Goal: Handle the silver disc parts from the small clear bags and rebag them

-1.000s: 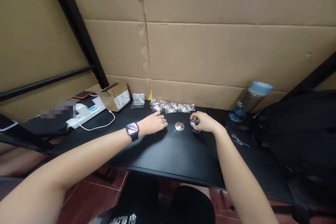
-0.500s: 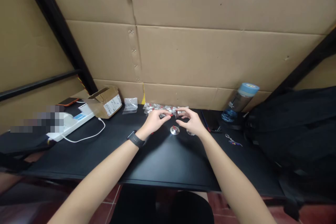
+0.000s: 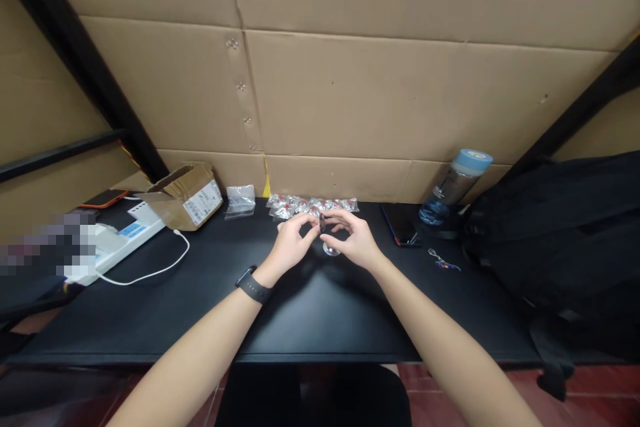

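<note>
My left hand (image 3: pixel 295 241), with a black watch on its wrist, is pinched at thumb and forefinger; what it holds, if anything, is too small to make out. Close against those fingertips, my right hand (image 3: pixel 354 240) grips a small dark round disc (image 3: pixel 322 222) by its edge, tilted up on its side. Under the right fingers a shiny silver disc (image 3: pixel 330 249) lies on the black tabletop (image 3: pixel 320 320), partly hidden by the hand. Just behind both hands sit several clear packets (image 3: pixel 313 205) with silver and red pieces inside.
Left: an opened cardboard box (image 3: pixel 193 197), a clear plastic bag (image 3: pixel 241 200), a white power strip (image 3: pixel 135 230) with a cable and an orange-edged phone (image 3: pixel 104 198). Right: a dark phone (image 3: pixel 401 225), a keychain (image 3: pixel 444 260), a bottle (image 3: pixel 455 187) and a black backpack (image 3: pixel 565 247). Cardboard walls stand behind.
My hands have come together, the disc in the right hand now meeting the left fingertips. A red piece seen at the left fingers earlier is now hidden. The view has shifted slightly.
</note>
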{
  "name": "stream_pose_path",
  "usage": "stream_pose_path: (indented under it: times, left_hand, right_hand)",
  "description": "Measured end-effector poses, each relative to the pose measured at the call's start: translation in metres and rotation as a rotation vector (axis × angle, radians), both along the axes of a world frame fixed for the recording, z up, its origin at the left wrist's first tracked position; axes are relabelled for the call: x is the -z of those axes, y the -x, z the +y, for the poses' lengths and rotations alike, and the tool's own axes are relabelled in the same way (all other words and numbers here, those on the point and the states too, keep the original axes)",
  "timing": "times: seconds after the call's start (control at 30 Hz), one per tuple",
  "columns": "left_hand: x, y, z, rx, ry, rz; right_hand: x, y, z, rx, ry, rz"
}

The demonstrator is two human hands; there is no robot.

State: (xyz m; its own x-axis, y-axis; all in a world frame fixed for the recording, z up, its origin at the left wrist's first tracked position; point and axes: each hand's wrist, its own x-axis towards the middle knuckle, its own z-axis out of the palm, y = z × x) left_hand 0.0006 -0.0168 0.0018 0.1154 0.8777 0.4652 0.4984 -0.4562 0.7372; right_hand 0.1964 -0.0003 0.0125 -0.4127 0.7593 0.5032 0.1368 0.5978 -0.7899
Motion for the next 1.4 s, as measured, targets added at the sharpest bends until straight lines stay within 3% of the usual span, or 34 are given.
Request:
stream_pose_path:
  times: [0.5,0.7,0.93,1.13,1.27,1.4]
  left_hand:
    - [-0.008,-0.003,-0.012,-0.16,-0.108,0.241]
    - [-0.008,-0.005,-0.014,-0.17,-0.152,0.276]
    - [-0.009,-0.008,-0.017,-0.171,-0.166,0.322]
    - [-0.007,-0.011,-0.019,-0.235,-0.156,0.308]
    - [-0.005,-0.013,-0.02,-0.2,-0.136,0.286]
    - [-0.007,-0.01,-0.015,-0.212,-0.096,0.124]
  right_hand:
    - [0.004,0.004,0.001,0.001,0.072,0.012]
    - [-0.006,-0.004,0.003,0.047,-0.057,-0.16]
    - [-0.003,-0.005,0.004,0.072,-0.1,-0.203]
    - [-0.002,-0.004,0.004,0.08,-0.121,-0.217]
    - [-0.001,-0.003,0.004,0.079,-0.099,-0.226]
    - [0.001,-0.003,0.005,0.079,-0.166,-0.26]
